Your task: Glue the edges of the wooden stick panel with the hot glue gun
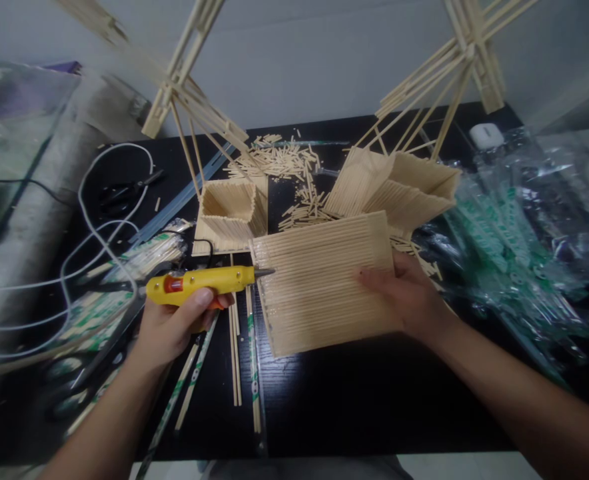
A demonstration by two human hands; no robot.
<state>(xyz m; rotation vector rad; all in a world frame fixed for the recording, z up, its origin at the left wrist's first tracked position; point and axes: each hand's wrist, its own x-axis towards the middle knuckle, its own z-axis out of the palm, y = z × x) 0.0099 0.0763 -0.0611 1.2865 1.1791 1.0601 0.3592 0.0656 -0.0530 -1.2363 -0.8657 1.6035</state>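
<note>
My left hand (182, 320) is closed round a yellow glue gun (209, 280), its metal nozzle pointing right, over or against the left part of a flat panel of wooden sticks (319, 287). By its right edge my right hand (407, 293) grips that panel, thumb on the face and fingers behind. Shiny glue marks run along the panel's left edge. Just behind stands a square box of sticks (229, 207) on a stick base. A second stick box (399, 183) lies tilted behind the panel to the right, with a thin stick frame rising behind it.
Cut stick pieces (284, 160) are heaped at the back. Wrapped chopsticks (253, 373) lie in front and at left, near large scissors (99, 340). A white cable (82, 193) loops at left. Plastic wrappers (514, 247) pile up at right on the black table (374, 407).
</note>
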